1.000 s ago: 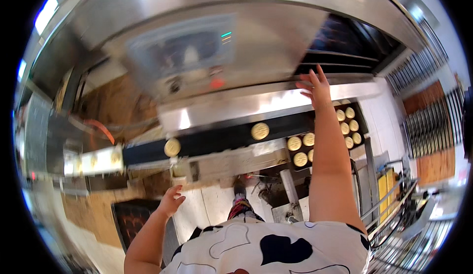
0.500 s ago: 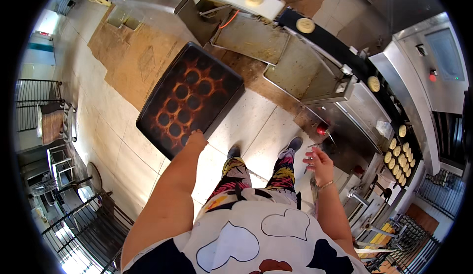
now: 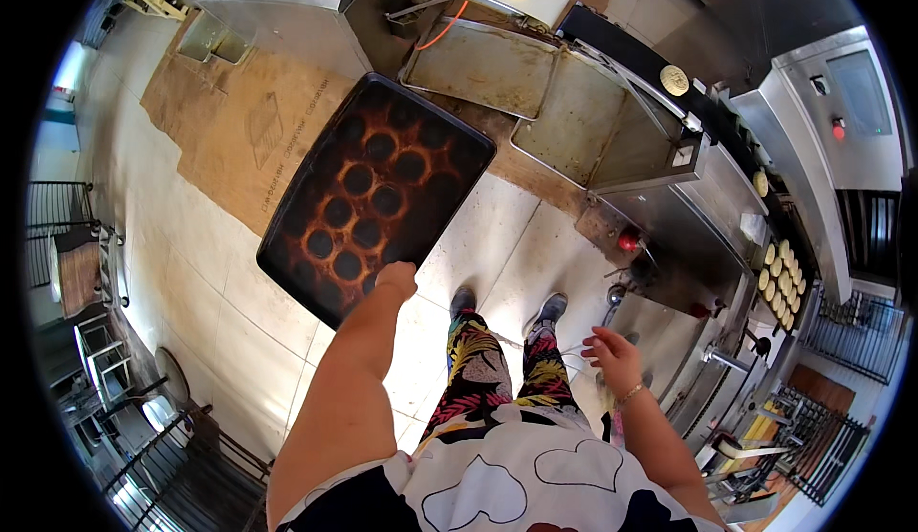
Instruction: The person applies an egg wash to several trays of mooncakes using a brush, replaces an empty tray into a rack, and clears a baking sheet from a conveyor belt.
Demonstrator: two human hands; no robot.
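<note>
A large dark baking tray hangs at the left, its base scorched orange around rows of round black marks. My left hand is closed on the near right edge of this tray. My right hand is held out over the floor at the right, nothing in it, with its fingers loosely bent and apart. On the right, pale round dough pieces lie in rows on a dark tray at the end of the conveyor. A single dough round rides on the black belt.
Two worn metal sheet trays lie beneath the conveyor. Flattened cardboard covers part of the tiled floor. A steel machine with a control panel stands at the right. Black wire racks line the left side.
My left hand and the dark tray have moved slightly to the right in view. Dough rounds have travelled rightward along the conveyor. My right hand sits a little lower in the picture.
</note>
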